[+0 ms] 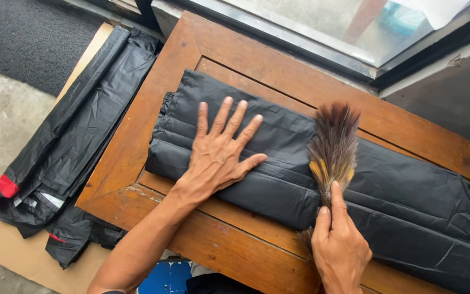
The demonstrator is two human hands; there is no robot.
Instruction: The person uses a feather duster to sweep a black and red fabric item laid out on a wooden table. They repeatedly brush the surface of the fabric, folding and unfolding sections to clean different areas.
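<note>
From the head view, your left hand [220, 155] lies flat with fingers spread, palm pressed down on the folded black plastic sheet [322, 179] near its left end. That sheet rests on the wooden table [229, 239], and its long axis runs from the upper left of the tabletop down toward the lower right, where it passes out of the picture. Its gathered, pleated end points to the left, close to the table's inner frame edge.

Your right hand [339, 245] is closed around the handle of a feather duster [332, 149], index finger laid along the shaft. The duster stands nearly straight up in the picture, brown and yellow feathers pointing away from you toward the window frame [322, 46], feather head resting on the sheet's middle part.

To the left of the table, a second pile of black plastic sheeting [66, 147] with red patches lies on a piece of cardboard [17, 250] on the floor, its length running roughly upward and rightward. A dark mat [28, 38] sits beyond it
</note>
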